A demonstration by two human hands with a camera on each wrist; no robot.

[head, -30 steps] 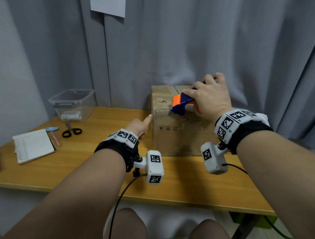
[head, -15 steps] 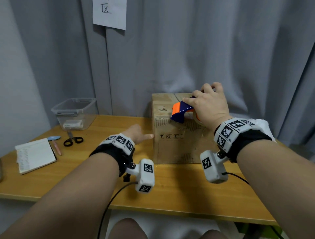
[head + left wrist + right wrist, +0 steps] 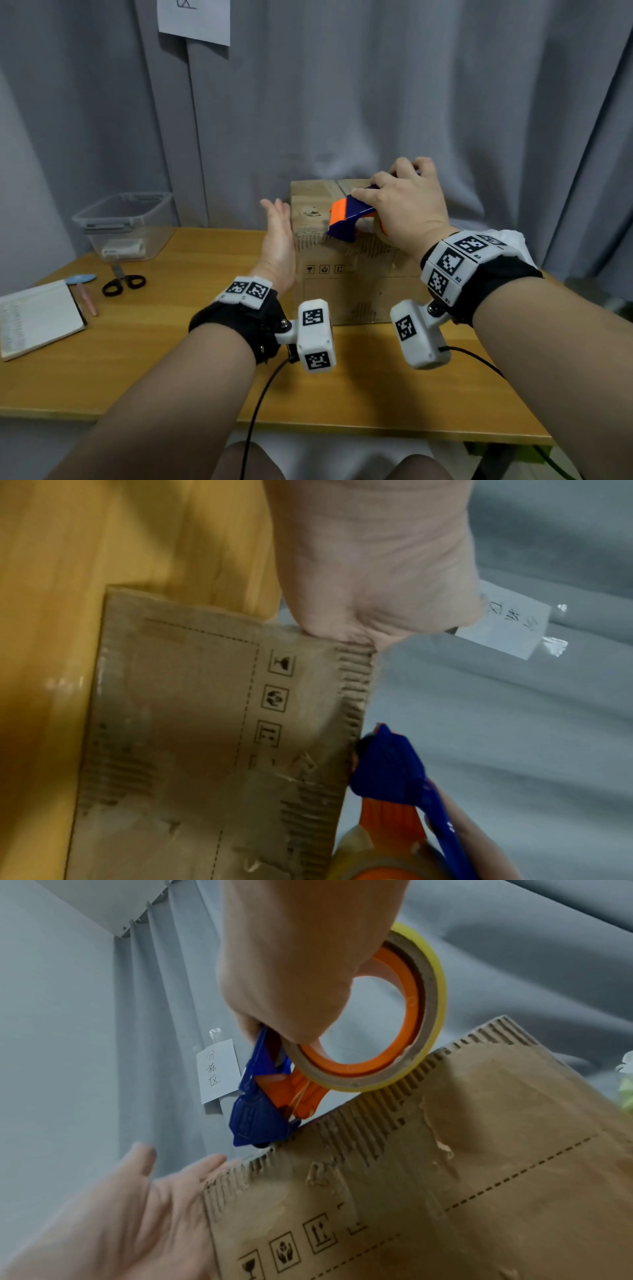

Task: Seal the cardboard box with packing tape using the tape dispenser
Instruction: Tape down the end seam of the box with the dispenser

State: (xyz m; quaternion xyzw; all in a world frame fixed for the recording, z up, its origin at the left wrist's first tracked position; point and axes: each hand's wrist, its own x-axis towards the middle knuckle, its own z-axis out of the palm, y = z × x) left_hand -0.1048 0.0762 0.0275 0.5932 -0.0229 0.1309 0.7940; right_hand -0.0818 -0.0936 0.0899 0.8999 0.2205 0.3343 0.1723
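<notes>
A worn cardboard box (image 3: 346, 287) stands on the wooden table (image 3: 171, 342) against the curtain. My right hand (image 3: 407, 205) grips a blue and orange tape dispenser (image 3: 349, 219) with a yellowish tape roll (image 3: 428, 993). The dispenser's blue nose (image 3: 257, 1123) sits on the box's top front edge, left of the middle. My left hand (image 3: 279, 236) is raised beside the box's left side with straight fingers (image 3: 143, 1158) and palm toward the box. The heel of that hand (image 3: 359, 620) lies at the box's upper left corner.
A clear plastic bin (image 3: 126, 222) stands at the back left. Black scissors (image 3: 123, 282), a pink pen (image 3: 87, 298) and a notebook (image 3: 37, 318) lie on the table's left part. A paper label (image 3: 193, 20) hangs on the grey curtain (image 3: 376, 85) behind the box.
My left hand has risen from low at the box's left front and spread flat alongside its left face. The right hand keeps the dispenser on the box top.
</notes>
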